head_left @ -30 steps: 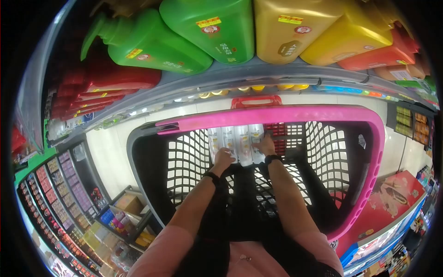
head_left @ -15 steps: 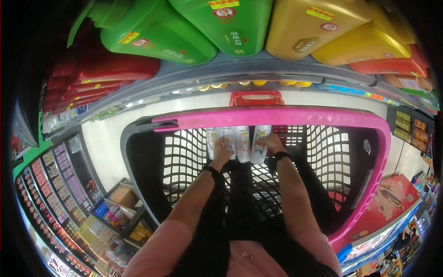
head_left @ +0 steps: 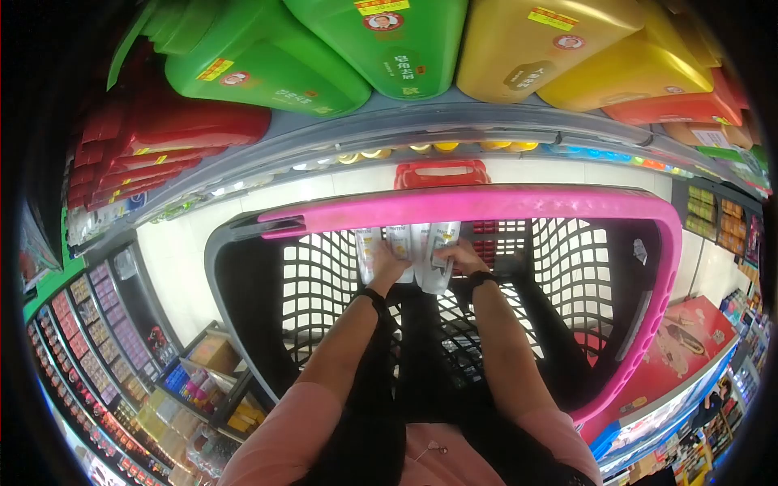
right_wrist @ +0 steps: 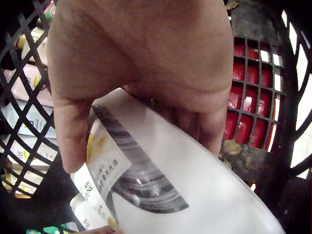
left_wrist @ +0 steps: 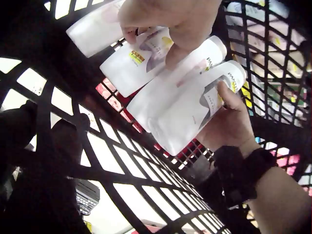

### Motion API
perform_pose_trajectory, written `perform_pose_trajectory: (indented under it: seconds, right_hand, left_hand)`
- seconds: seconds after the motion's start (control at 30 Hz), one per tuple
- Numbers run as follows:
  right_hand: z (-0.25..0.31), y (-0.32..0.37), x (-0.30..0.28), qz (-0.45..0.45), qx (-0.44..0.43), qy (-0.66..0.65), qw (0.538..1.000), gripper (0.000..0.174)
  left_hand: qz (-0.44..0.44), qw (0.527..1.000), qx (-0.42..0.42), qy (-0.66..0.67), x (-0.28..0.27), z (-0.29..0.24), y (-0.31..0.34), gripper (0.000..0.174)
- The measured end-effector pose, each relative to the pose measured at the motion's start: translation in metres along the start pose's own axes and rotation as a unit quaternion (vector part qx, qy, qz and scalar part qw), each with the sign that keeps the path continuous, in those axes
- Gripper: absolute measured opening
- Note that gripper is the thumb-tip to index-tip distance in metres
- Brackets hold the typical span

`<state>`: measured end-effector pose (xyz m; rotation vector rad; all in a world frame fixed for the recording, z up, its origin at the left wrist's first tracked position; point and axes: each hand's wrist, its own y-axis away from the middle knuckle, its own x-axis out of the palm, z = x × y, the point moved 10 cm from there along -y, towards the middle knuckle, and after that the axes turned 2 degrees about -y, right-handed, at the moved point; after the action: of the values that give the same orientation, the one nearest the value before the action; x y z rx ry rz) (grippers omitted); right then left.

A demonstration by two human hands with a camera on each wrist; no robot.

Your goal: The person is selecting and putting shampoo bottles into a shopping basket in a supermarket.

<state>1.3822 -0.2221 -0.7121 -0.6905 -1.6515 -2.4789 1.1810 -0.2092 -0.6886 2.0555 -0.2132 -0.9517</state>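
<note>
holding white bottles (left_wrist: 156, 102) inside a basket (head_left: 486, 202)
right grip (head_left: 466, 257): curled round one bottle (right_wrist: 209, 185); left grip (head_left: 389, 265): pinching another bottle (left_wrist: 124, 73)

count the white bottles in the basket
4, side by side in the basket: leftmost bottle, second bottle at the left hand, third bottle between the hands, fourth bottle in the right hand. More may be hidden.
</note>
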Motion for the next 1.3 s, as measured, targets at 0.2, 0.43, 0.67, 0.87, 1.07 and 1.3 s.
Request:
perform_pose_trajectory:
  seconds: [0.2,0.43,0.67,0.87,1.07,1.3]
  right_hand:
    - [0.014,-0.001,-0.014,-0.009,-0.014,0.009,1.000,0.052]
    - [0.017,0.010,0.001,-0.001,0.008,0.026,1.000,0.048]
    - [0.042,0.048,0.025,0.006,-0.085,0.172,0.981,0.044]
    - [0.106,0.166,0.102,0.008,-0.072,0.395,0.916,0.045]
    - [0.124,0.283,0.201,0.143,-0.207,0.439,0.863,0.057]
    - [0.137,0.430,0.326,0.150,-0.333,0.439,0.821,0.062]
  left_hand:
    - [0.017,0.999,0.031,-0.026,0.019,-0.010,-0.028,0.074]
    - [-0.046,0.998,0.015,-0.048,-0.004,-0.018,-0.017,0.067]
    - [0.162,0.970,-0.051,0.172,-0.039,-0.040,0.030,0.054]
    - [0.194,0.960,-0.002,0.202,-0.108,-0.066,0.116,0.045]
    - [0.242,0.902,0.111,0.341,-0.219,-0.111,0.302,0.062]
    - [0.226,0.822,0.268,0.448,-0.374,-0.040,0.462,0.070]
